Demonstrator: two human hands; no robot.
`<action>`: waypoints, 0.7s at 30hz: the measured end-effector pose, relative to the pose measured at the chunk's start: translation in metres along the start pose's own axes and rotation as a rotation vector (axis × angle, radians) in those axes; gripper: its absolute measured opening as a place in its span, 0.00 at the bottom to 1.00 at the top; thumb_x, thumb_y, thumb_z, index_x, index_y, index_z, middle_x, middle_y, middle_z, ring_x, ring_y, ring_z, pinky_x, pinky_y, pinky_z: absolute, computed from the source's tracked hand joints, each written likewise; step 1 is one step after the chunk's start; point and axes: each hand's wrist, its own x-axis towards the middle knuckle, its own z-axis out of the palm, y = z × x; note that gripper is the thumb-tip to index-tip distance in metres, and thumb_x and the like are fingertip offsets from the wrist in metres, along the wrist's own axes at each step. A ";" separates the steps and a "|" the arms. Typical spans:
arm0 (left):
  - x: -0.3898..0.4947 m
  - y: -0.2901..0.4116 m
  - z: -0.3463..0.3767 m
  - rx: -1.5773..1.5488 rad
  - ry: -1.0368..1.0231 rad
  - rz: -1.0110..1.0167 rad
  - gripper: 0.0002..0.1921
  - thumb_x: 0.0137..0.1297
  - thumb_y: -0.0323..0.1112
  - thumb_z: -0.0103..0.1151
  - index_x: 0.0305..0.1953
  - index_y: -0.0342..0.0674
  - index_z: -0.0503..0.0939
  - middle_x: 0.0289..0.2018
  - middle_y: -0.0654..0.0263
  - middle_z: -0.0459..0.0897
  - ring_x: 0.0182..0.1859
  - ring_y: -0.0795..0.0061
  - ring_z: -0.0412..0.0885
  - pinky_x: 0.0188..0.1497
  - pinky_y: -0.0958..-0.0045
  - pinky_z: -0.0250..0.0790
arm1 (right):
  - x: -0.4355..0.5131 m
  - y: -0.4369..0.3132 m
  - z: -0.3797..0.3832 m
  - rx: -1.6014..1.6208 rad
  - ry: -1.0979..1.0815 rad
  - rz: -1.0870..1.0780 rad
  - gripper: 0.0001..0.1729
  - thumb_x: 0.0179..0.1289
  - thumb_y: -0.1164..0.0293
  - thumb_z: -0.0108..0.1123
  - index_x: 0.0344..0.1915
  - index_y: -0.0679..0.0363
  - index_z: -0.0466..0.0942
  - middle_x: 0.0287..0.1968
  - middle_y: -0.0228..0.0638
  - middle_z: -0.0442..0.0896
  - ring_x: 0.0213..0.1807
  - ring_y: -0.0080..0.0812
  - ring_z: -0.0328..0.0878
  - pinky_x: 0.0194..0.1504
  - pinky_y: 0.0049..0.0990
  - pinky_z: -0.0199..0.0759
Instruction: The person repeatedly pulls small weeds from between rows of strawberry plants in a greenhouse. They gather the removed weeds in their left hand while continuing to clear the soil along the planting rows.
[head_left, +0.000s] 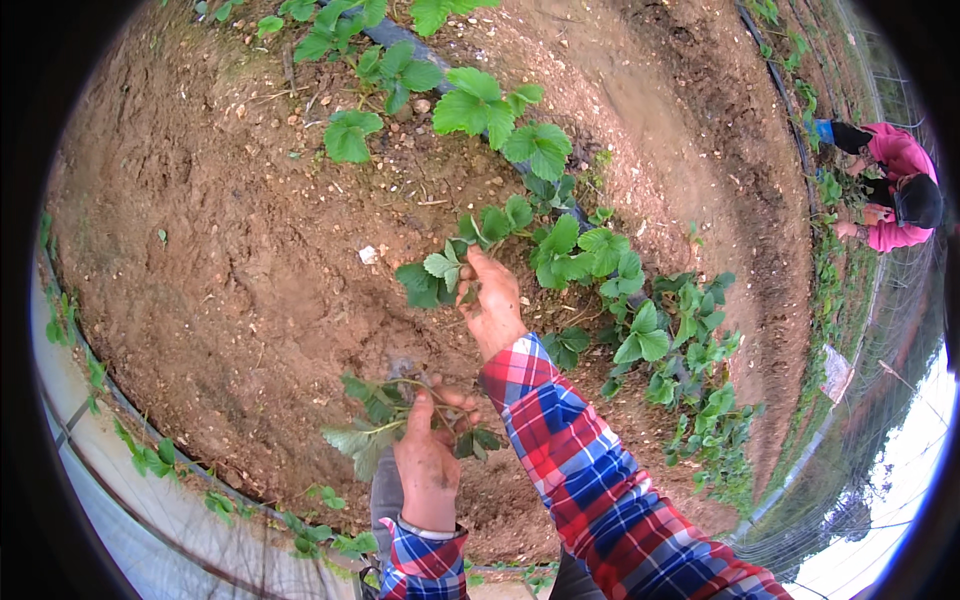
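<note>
My left hand is low in the middle, closed around a bunch of strawberry leaves and stems that stick out on both sides of the fingers. Further up and to the right, my right hand pinches a strawberry leaf stem beside a few green leaves, just above the soil. Right of this hand grow rooted strawberry plants along a dark drip hose. Both forearms wear red and blue plaid sleeves. The roots of the bunch cannot be made out clearly.
Brown soil with small stones surrounds the hands. More strawberry plants stand at the right. A person in pink bends over another plant row at the far right. A thin hose with small plants curves along the lower left.
</note>
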 end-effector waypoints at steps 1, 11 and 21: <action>0.000 0.001 -0.001 -0.012 -0.006 -0.009 0.20 0.69 0.43 0.45 0.52 0.32 0.68 0.32 0.64 0.77 0.37 0.68 0.78 0.39 0.66 0.73 | 0.001 0.000 0.001 0.015 0.024 -0.004 0.07 0.61 0.67 0.58 0.30 0.57 0.72 0.20 0.28 0.74 0.13 0.20 0.66 0.11 0.19 0.58; -0.003 0.014 -0.009 -0.022 -0.024 -0.012 0.20 0.69 0.43 0.45 0.52 0.33 0.68 0.32 0.64 0.77 0.38 0.67 0.78 0.40 0.65 0.73 | 0.013 -0.001 -0.009 0.148 0.016 -0.081 0.10 0.63 0.62 0.56 0.36 0.57 0.75 0.28 0.28 0.77 0.25 0.23 0.70 0.27 0.24 0.65; -0.004 0.015 -0.011 -0.026 -0.039 -0.012 0.20 0.68 0.43 0.47 0.52 0.34 0.68 0.32 0.65 0.78 0.37 0.68 0.79 0.39 0.65 0.74 | 0.041 -0.070 -0.066 -1.649 -0.063 -0.913 0.13 0.55 0.59 0.51 0.25 0.55 0.76 0.24 0.38 0.78 0.30 0.44 0.75 0.33 0.37 0.67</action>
